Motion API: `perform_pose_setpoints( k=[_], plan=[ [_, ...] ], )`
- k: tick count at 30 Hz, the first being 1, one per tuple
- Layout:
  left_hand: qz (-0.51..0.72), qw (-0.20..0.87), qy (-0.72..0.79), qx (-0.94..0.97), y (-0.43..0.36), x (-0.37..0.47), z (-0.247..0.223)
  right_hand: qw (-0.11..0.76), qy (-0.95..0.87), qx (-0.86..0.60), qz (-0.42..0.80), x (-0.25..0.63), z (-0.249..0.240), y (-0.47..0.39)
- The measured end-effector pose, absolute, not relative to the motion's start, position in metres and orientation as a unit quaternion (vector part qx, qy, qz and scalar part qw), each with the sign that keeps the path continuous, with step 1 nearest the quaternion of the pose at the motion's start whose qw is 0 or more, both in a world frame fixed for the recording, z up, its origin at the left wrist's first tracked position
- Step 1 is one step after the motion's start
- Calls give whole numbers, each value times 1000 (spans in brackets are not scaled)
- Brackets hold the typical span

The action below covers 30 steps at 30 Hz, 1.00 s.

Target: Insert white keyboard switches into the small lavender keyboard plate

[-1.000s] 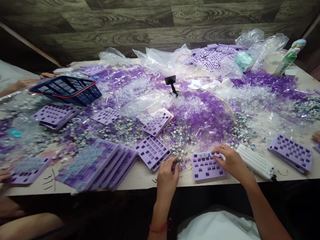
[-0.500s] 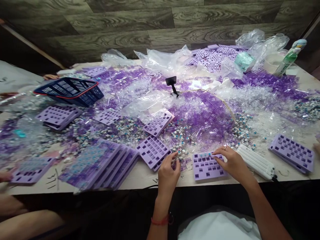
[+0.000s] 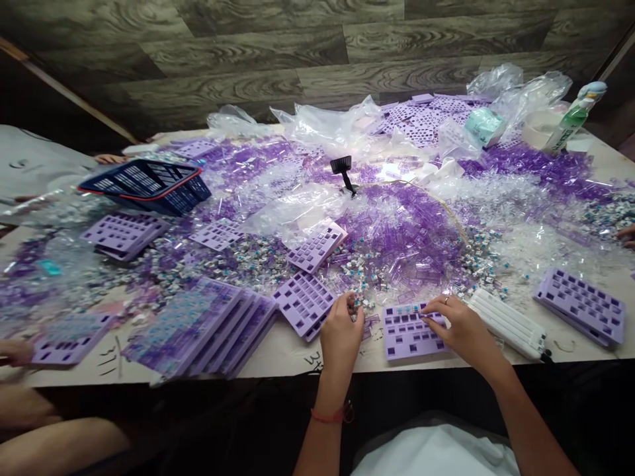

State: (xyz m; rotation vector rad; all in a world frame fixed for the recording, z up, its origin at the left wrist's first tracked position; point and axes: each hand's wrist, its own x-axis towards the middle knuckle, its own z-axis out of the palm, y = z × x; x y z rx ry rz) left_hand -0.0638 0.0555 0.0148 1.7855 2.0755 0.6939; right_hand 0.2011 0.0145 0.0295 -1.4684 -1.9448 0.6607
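Observation:
A purple plate with square holes [image 3: 413,337] lies flat at the front edge of the table, with a few blue-topped switches [image 3: 407,309] in its top row. Over its upper right part my right hand [image 3: 459,327] is closed in a pinch, and what it grips is too small to make out. My left hand [image 3: 342,334] is to the left of the plate, fingers curled beside a heap of small white and blue switches [image 3: 361,284]; anything within them is hidden. Another stack of purple plates [image 3: 303,301] touches the space left of that hand.
Filled purple plates [image 3: 198,324] lean at the front left, near another person's hand [image 3: 17,352]. A blue basket [image 3: 149,185] stands at the back left. White tubes [image 3: 508,324] and purple plates [image 3: 580,304] lie right. A black stand [image 3: 342,173] rises mid-table. Someone's fingers [image 3: 628,235] show far right.
My left hand has shifted slightly right and up beside the switches. My right hand stays over the plate's upper part. Fingers have appeared at the right edge, and the view has shifted slightly.

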Motion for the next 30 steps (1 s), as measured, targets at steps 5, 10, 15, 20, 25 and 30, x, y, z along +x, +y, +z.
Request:
perform_pose_setpoints(
  k=[5, 10, 15, 20, 25, 30],
  plan=[
    [221, 178, 737, 613, 63, -62, 20, 303, -739, -551, 242, 198, 32, 12],
    [275, 176, 689, 647, 65, -69, 10, 307, -744, -546, 234, 196, 39, 10],
    [305, 203, 663, 652, 63, -76, 2, 317, -752, -533, 226, 193, 43, 11],
    [300, 143, 667, 667, 58, -78, 8, 323, -758, -522, 223, 189, 40, 11],
    [248, 85, 648, 715, 54, -77, 11, 327, -758, -519, 221, 189, 35, 9],
    [177, 72, 680, 708, 56, -71, 10, 335, -754, -517, 225, 191, 36, 6]
  ],
)
